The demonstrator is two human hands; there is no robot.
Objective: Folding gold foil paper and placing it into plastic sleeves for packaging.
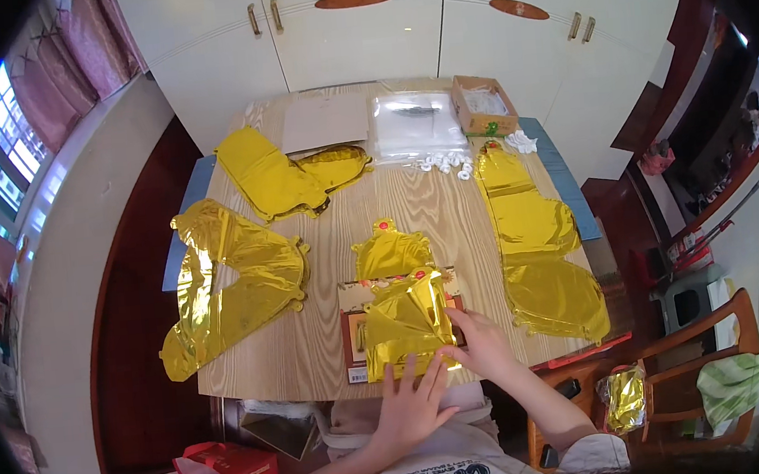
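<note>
A folded gold foil balloon [404, 316] lies over a printed card [355, 352] near the table's front edge. My left hand [412, 406] rests at its lower edge, open, with outstretched fingers touching the foil. Against the balloon's right side is my right hand [481, 341], its thumb and fingers apart on the edge of the foil. Just beyond the card, another gold foil piece [390, 252] with a red dot lies flat.
More flat gold foil balloons lie at the left [230, 286], back left [275, 174] and right [533, 233]. At the back are a grey-beige sheet [324, 122], clear plastic bags [415, 125], small white rings [445, 163] and a cardboard box [487, 119]. A wooden chair [739, 323] stands right.
</note>
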